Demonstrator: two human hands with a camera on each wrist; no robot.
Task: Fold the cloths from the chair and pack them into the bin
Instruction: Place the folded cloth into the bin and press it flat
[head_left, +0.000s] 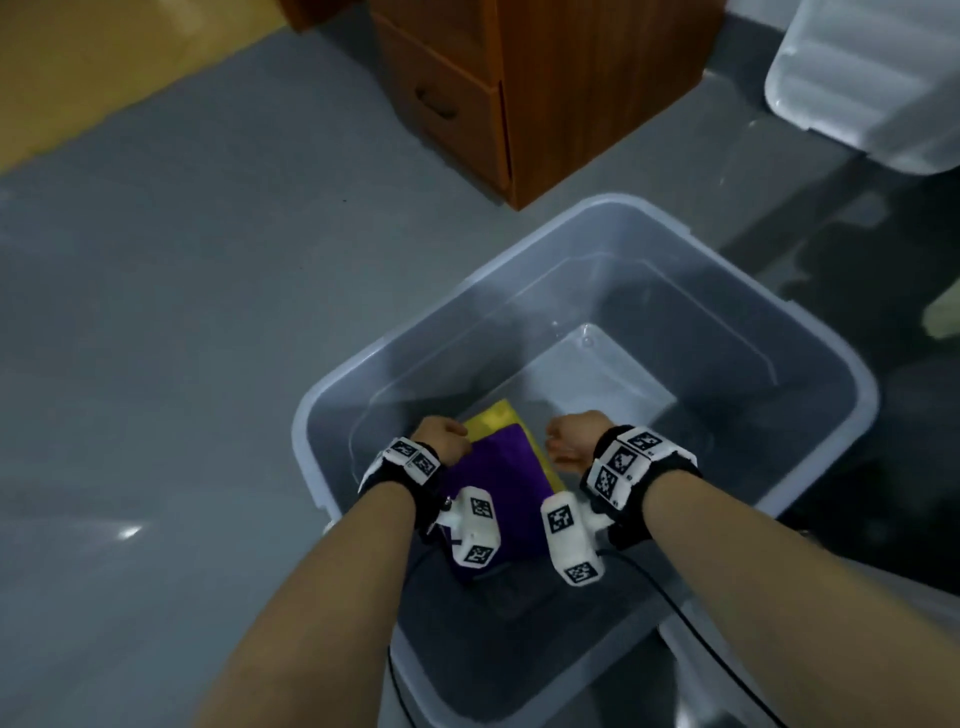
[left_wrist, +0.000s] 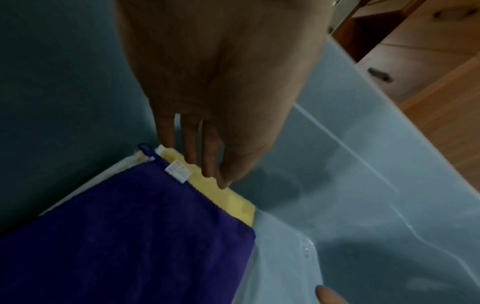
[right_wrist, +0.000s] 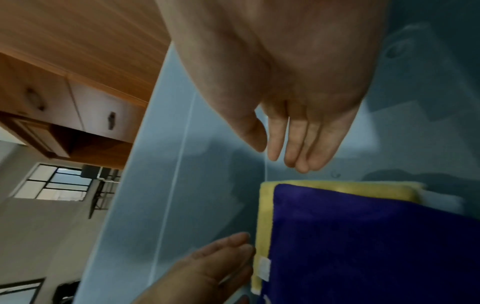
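Note:
A folded purple cloth (head_left: 498, 478) lies on top of a folded yellow cloth (head_left: 493, 415) in the near left corner of the clear plastic bin (head_left: 571, 218); a white cloth edge (left_wrist: 85, 183) shows beneath them. My left hand (head_left: 441, 436) hangs at the stack's far left edge, its straight fingers (left_wrist: 207, 160) reaching down to the yellow cloth (left_wrist: 223, 197). My right hand (head_left: 569, 441) hovers just right of the stack, with straight fingers (right_wrist: 296, 152) above the yellow edge (right_wrist: 337, 187), holding nothing. The purple cloth (left_wrist: 130, 236) (right_wrist: 363, 246) lies flat.
The bin stands on a grey floor (head_left: 182, 338). A wooden drawer cabinet (head_left: 519, 93) stands just beyond it. A clear bin lid (head_left: 872, 78) is at the upper right. The right half of the bin's bottom (head_left: 623, 379) is bare.

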